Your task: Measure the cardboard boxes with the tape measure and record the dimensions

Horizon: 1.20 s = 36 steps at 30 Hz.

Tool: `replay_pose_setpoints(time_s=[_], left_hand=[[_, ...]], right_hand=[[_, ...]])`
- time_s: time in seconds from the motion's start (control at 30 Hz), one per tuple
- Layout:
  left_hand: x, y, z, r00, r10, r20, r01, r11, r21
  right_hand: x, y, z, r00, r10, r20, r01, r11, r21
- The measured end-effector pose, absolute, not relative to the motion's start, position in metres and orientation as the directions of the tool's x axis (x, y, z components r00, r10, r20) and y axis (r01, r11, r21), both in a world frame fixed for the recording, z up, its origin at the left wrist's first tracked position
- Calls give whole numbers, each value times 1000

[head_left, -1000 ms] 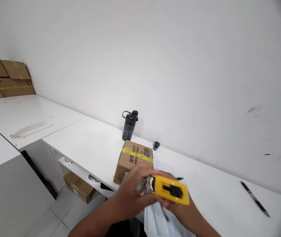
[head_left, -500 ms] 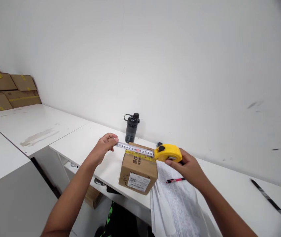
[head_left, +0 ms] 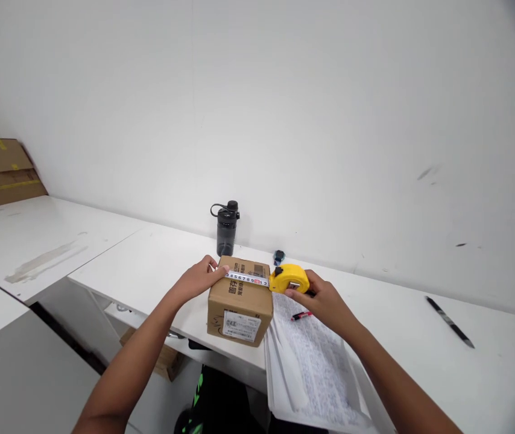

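Observation:
A small cardboard box [head_left: 239,304] with a white label on its front stands on the white table. Across its top lies the pulled-out blade [head_left: 247,278] of a tape measure. My left hand [head_left: 201,278] is closed on the blade's end at the box's left edge, the thumb pressing on it. My right hand [head_left: 325,301] grips the yellow tape measure [head_left: 290,278] by its case, against the box's right edge. Beside the box, under my right hand, lie written papers [head_left: 316,361] with a red and black pen [head_left: 301,315] on them.
A dark water bottle [head_left: 227,232] stands behind the box near the wall, and a small dark object [head_left: 278,257] lies to its right. A black knife-like strip [head_left: 450,322] is on the table at right. Taped cardboard boxes [head_left: 6,175] are stacked at far left.
Both hands have come down and closer together, so less blade is out. The blade now lies across the box top instead of above it. The view has turned a little to the right.

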State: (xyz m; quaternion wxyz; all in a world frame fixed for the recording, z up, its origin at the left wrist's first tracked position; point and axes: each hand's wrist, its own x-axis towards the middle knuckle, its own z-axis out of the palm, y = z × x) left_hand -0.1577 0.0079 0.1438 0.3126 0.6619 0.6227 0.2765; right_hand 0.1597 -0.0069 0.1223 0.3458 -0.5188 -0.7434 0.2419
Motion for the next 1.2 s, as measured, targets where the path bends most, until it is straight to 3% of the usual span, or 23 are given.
replay_pose_setpoints(time_s=[0.3,0.4,0.53,0.67,0.73,0.83,0.97,1.13,1.2], left_hand=[[-159,6,144,229,966,-119,525,-19,851],[-162,7,152,275,955,-111,518,-50,854],[-171,20,175,294,951,-94,529,-81,845],[-163,47,202,399,915,61,480,-265,836],[-148,62,209,490,867,92,467,-350,812],[-124,83,208,537,842,57,529,-389,754],[-106,99,192,542,840,9,675,-442,590],[-107,99,177,453,882,-133,767,-309,562],[-107,96,175,409,905,-121,789,-284,545]], right_hand=[[161,-11,124,-213,934,286,677,352,-646],[164,-12,124,-192,916,353,720,376,-583],[156,-37,118,-188,809,556,833,432,-346],[111,-96,109,-239,651,720,904,420,-80],[83,-122,106,-181,659,730,930,357,-92],[55,-138,106,-93,725,683,928,311,-204],[47,-129,117,-62,766,640,905,313,-287],[49,-117,136,-90,777,623,896,337,-290],[48,-114,140,-103,779,619,890,350,-293]])
